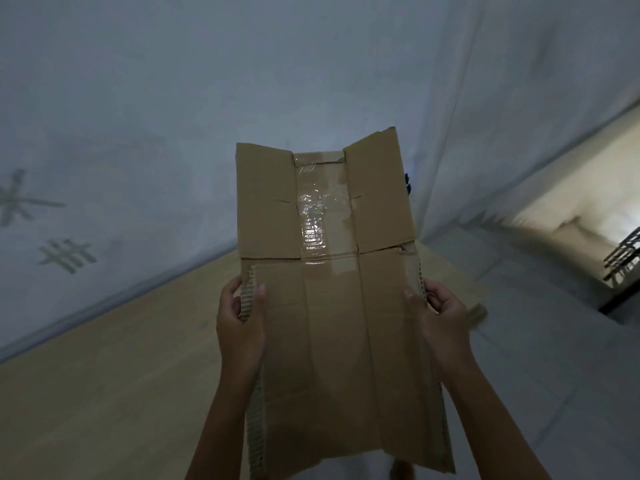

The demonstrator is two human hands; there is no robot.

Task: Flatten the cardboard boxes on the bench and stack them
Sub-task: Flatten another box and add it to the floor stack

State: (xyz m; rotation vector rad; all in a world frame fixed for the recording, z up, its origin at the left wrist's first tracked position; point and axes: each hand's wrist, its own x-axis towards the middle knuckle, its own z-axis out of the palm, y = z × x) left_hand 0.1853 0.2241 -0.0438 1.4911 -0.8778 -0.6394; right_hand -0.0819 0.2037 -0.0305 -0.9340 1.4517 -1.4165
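**Flattened box held up in both hands**

A person holds a flattened cardboard box (332, 289) up in front of the camera, above a pale wooden bench (104, 375) that runs from the near left toward the far right. The box is pressed flat and stands roughly upright, its long axis running from near to far, with the far end tipped slightly to the right. A strip of clear tape (317, 216) runs along its middle and catches the light, and the flaps at the far end lie open, level with the panel.

The left hand (240, 320) grips the box's left edge, thumb on the face turned to the camera and fingers curled behind, where the corrugated edge shows. The right hand (440, 313) grips the right edge in the same way, thumb in front and fingers wrapped around the back. Both forearms reach up from the near edge of the view.

Behind the box on the right, a stack of flat cardboard (460, 285) lies on the bench, mostly hidden by the held box. A grey wall (173, 98) with faint marks fills the far side. At the far right a lighter, brighter area shows, with a dark rack-like object (623, 258) at the edge, too blurred to identify.
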